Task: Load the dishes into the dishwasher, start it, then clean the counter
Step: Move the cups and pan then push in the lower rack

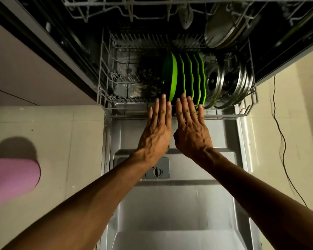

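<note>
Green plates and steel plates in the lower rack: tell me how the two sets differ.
Colour and material: the green scalloped-edge plates look matte, bright green; the round steel plates are shiny grey metal.
Rim: the green plates have wavy edges; the steel plates have smooth circular rims.
Place: the green plates stand mid-rack, by the fingertips of both hands; the steel plates sit at the right end.
Both sets stand on edge in the lower wire rack.
</note>
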### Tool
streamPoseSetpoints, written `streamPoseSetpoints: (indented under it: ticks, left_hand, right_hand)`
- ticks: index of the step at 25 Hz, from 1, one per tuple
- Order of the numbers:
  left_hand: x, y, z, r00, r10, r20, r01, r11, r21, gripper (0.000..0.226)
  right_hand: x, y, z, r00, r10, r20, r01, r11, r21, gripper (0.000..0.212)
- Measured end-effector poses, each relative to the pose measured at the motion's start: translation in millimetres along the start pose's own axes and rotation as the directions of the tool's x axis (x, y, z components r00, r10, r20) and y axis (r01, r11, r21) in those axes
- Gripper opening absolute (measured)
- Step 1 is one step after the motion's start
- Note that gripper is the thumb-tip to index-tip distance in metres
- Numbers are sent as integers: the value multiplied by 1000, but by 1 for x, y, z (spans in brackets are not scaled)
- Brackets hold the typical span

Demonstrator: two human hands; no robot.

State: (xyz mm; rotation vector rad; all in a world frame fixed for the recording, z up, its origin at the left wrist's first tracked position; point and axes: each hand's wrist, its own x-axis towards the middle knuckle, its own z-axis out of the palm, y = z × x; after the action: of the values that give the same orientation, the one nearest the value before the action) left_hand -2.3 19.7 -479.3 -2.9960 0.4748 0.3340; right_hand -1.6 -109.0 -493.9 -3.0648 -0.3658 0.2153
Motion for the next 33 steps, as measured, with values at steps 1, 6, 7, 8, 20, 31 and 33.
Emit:
streamPoseSetpoints:
  ticks: [1, 6, 7, 8, 20, 31, 33]
  left_hand:
    - [10, -4, -3, 1000, 6, 23, -6, 999, -34, 88]
    - [61, -15, -27, 997, 9, 77, 3, 987, -162, 107]
    - [68, -18, -29, 997, 7, 77, 7, 984, -179, 109]
    - [74, -20, -31, 997, 6, 81, 10, 980, -197, 111]
    - [107, -34, -54, 987, 17, 157, 34, 949, -313, 118]
    - [31, -45, -172, 605, -56, -794, -386, 852, -355, 34]
    - [48, -63, -213, 524, -115, -844, -318, 893, -319, 30]
  right_hand:
    - [11, 3, -4, 999, -5, 33, 5, 1000, 1, 96]
    - [68, 20, -25, 994, -27, 109, 25, 1000, 19, 93]
    - [75, 22, -28, 994, -30, 108, 28, 999, 17, 94]
    - [81, 23, -30, 994, -31, 109, 30, 999, 10, 95]
    - [115, 30, -49, 982, -58, 177, 51, 998, 42, 108]
    - [60, 10, -186, 776, 37, -630, 291, 865, 409, 26]
    - [79, 13, -223, 701, 73, -709, 252, 905, 342, 28]
